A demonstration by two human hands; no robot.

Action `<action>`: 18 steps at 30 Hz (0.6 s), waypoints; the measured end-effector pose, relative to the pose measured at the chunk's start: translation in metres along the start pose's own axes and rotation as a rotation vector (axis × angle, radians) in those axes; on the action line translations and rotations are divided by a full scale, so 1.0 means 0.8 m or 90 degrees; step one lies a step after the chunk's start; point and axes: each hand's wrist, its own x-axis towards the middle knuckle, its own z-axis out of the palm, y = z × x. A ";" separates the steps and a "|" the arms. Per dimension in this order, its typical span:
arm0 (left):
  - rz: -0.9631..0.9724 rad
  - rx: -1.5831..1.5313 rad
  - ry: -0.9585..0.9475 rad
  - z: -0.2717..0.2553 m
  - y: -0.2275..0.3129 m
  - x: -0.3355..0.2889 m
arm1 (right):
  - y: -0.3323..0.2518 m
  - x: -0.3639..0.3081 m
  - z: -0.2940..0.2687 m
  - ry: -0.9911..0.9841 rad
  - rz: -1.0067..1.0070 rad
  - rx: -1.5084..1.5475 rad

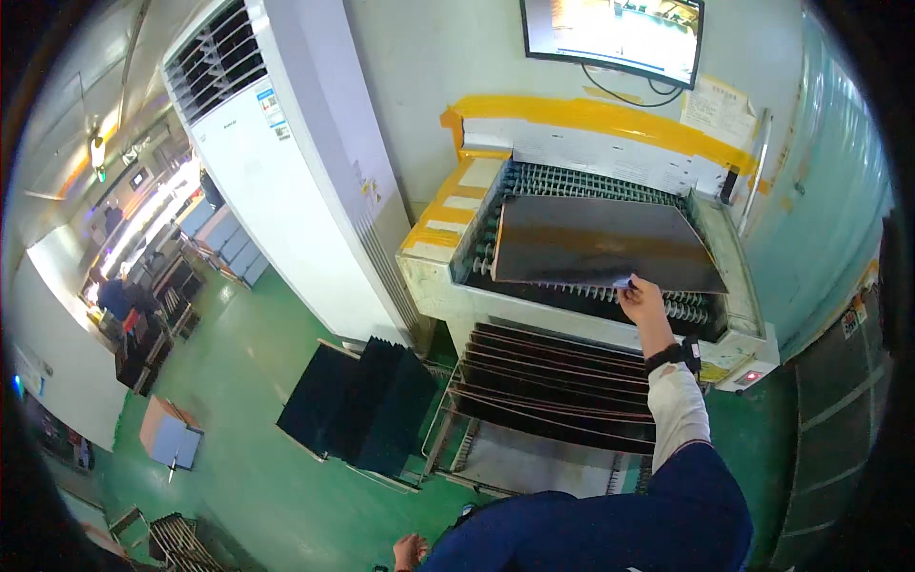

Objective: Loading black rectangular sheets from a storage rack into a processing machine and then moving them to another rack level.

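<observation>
My right hand (pixel 643 300) reaches forward and pinches the near edge of a large dark flat panel (pixel 600 238). That glossy panel lies slightly askew over the rows of rollers on the roller conveyor (pixel 434 274). My left hand (pixel 410 551) hangs low near the bottom edge, apart from the panel; its fingers are too small and blurred to read. Below the conveyor, nearest my right forearm, a metal rack (pixel 538 462) holds several dark panels (pixel 543 391) with thin copper-coloured edges, standing tilted in its slots.
Left of the rack stands another stack of dark panels (pixel 357 405) on the green floor (pixel 238 362). A tall white air conditioner (pixel 286 191) rises beside the conveyor. A screen (pixel 615 38) hangs on the wall above. Translucent curtain strips (pixel 820 191) hang at the right.
</observation>
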 end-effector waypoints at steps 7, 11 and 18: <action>0.021 0.074 0.023 0.022 -0.011 -0.029 | 0.006 0.040 0.031 -0.040 0.087 -0.209; 0.025 0.106 0.017 0.039 -0.005 -0.035 | -0.002 0.059 0.030 -0.063 0.161 -0.392; 0.042 0.138 0.011 0.059 0.013 -0.040 | 0.030 0.061 0.050 -0.097 -0.507 -1.121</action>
